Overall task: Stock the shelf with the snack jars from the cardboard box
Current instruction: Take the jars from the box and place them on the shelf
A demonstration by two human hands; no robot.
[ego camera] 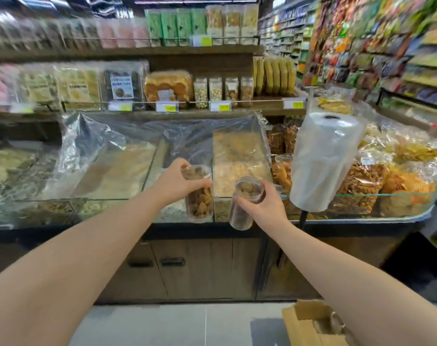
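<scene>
Glass counter, bag roll before the shelf

The left hand grips the left snack jar and the right hand grips the right snack jar, both jars near each other before the glass counter. Four shelf jars stand upright on the shelf beyond. The cardboard box sits on the floor, lower right.

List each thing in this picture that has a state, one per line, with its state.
Left hand: grips a jar.
Right hand: grips a jar.
Left jar: lifted, snack-filled.
Right jar: lifted, tilted.
Cardboard box: open, on floor.
Shelf jars: upright, in row.
</scene>
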